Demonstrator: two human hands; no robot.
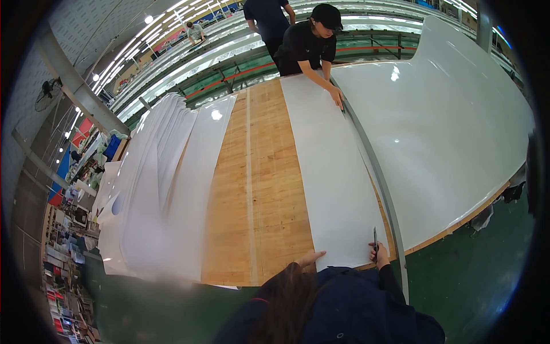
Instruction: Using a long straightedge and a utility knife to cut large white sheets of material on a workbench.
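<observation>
1. At five o'clock, the left hand [312, 258] touches the near end of a long white strip [326, 172], by its left corner. How far open it is, one cannot tell.
2. At four o'clock, the right hand [379, 255] is curled round a knife [375, 236]. The blade points to twelve, over the strip.
3. The strip lies on a wood table [260, 172], running from near twelve down to five.
4. A long gray bar [375, 166] runs beside it from one o'clock to past four.
5. Past the bar, at two, lies a big shiny sheet [458, 114].
6. At twelve, a helper [312, 49] leans in, one hand [336, 98] by the bar.
7. At nine sits a white pile [143, 189].
</observation>
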